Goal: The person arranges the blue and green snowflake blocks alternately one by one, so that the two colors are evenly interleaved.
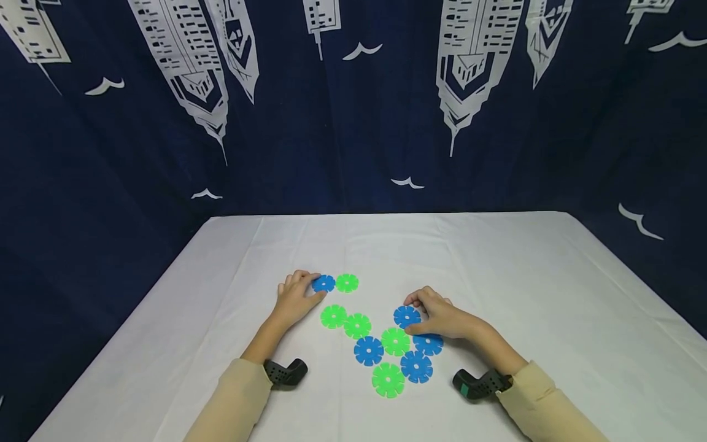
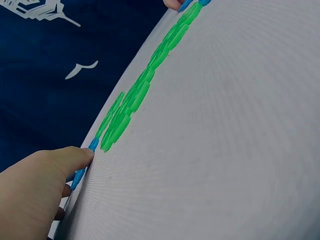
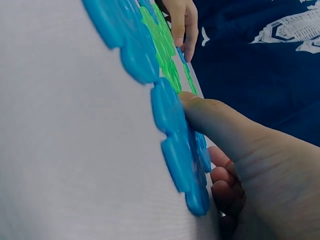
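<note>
In the head view my left hand [image 1: 294,299] is at the far left of a group of notched plastic discs, thumb and forefinger on either edge of a blue notched disc [image 1: 323,283]. A green notched disc [image 1: 347,283] lies right beside that one. On the right, my right hand [image 1: 442,316] has thumb and fingertips at the edges of another blue notched disc [image 1: 407,316]. Its palm side overlaps a second blue disc [image 1: 428,345] below. In the right wrist view the thumb [image 3: 210,112] lies over blue discs, with the other fingers curled behind them.
Nearer the person, several more discs lie flat on the white tablecloth [image 1: 221,344], including a green disc [image 1: 388,380], a blue disc [image 1: 417,367] and a blue disc [image 1: 369,351]. Two green discs lie between the hands. A dark blue curtain [image 1: 331,135] hangs behind the table.
</note>
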Demonstrator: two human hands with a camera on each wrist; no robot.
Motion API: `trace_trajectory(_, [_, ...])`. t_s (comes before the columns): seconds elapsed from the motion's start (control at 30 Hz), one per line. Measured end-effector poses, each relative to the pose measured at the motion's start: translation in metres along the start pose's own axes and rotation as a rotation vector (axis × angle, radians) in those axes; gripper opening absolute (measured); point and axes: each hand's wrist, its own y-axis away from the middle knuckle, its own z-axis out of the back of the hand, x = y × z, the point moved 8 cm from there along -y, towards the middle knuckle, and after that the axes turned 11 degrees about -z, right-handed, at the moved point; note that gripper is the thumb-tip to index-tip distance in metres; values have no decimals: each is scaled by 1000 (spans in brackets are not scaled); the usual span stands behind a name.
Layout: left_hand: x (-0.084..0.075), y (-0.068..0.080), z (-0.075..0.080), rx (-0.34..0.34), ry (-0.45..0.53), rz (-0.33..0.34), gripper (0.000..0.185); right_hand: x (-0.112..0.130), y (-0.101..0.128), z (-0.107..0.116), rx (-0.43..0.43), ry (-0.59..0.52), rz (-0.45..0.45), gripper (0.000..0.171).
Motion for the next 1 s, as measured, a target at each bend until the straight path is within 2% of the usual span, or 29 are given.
trace_trajectory(0.53, [0,0,0,-1,-4,-8,50,-1,-1,0,-6,35,5,47])
trace_trajectory(0.73, [1,1,0,4,-1,1,51,1,-2,-2,4,-10,44,46])
trace_trajectory(1.0, [0,2,1,5,5,-12,51,-1,-4,-3,13,-82,31,48])
